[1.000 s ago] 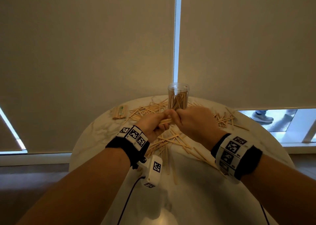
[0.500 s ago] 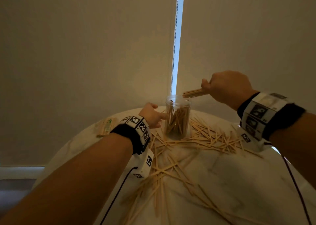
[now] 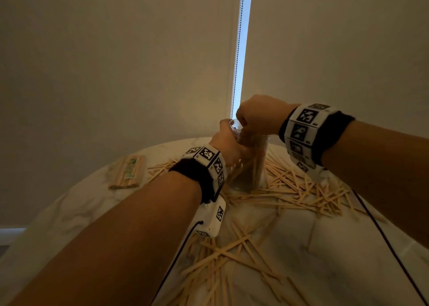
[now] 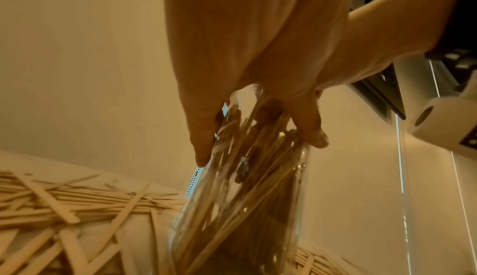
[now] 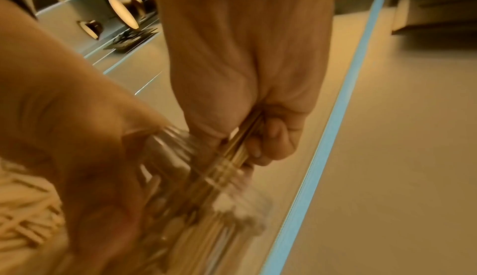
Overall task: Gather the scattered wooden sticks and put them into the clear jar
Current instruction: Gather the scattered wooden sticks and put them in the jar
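The clear jar (image 3: 251, 166) stands at the far side of the round marble table (image 3: 348, 271) and holds several wooden sticks. My left hand (image 3: 228, 143) grips its upper wall; in the left wrist view the thumb and fingers (image 4: 316, 136) wrap the jar (image 4: 245, 208). My right hand (image 3: 257, 117) sits over the jar's mouth. It grips a bundle of sticks (image 5: 245, 136) whose lower ends are inside the jar (image 5: 206, 198). Loose sticks (image 3: 301, 194) lie scattered around the jar, with more sticks (image 3: 232, 259) nearer me.
A wrapped packet of sticks (image 3: 127, 172) lies at the table's far left. Behind the table hang a closed blind and its bead chain (image 3: 238, 50). Black cables (image 3: 383, 236) run from both wrist cameras across the table.
A second ago both hands held the bundle in front of the jar. The right hand lifted it, then came down onto the jar's mouth. The left hand has taken hold of the jar.
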Available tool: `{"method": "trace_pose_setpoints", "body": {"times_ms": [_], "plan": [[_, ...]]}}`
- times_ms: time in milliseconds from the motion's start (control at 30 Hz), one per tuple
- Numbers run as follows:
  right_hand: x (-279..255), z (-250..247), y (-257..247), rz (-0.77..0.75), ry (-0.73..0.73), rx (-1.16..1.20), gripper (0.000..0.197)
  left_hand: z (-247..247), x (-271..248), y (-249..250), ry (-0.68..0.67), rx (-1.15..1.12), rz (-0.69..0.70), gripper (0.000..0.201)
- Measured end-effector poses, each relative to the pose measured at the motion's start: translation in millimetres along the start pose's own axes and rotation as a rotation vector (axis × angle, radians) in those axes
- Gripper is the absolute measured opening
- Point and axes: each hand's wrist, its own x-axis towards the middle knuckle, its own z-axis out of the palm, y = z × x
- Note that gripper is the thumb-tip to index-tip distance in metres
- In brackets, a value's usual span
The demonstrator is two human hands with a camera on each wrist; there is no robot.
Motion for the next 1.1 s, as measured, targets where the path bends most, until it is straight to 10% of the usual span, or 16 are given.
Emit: {"method": "trace_pose_setpoints", "body": {"times_ms": [633, 767, 833, 967, 1100], "plan": [[-1.7, -8.0, 8.0, 0.084, -0.136, 0.499, 0.032, -0.6, -3.5, -9.4, 0.003, -0.065, 0.013, 0.108], [-25.9, -6.8, 42.5, 0.238, 0.181, 0.833, 0.026, -21.8, -1.3, -11.1, -0.19, 0.161, -0.084, 0.152], [-37.7, 11.9, 59.7, 0.383, 0.285, 0.933, 0.028, -42.4, 0.6, -13.0, -0.223, 0.344, -0.214, 0.126], [-38.2, 83.6, 69.4, 0.453, -0.08, 0.69, 0.027, -66.4, 22.3, -30.7, -0.129, 0.719, -0.271, 0.048], [-24.7, 134.4, 56.9, 0.358, -0.465, 0.498, 0.07, -60.9, 42.9, -60.1, -0.135, 0.893, -0.296, 0.06]]}}
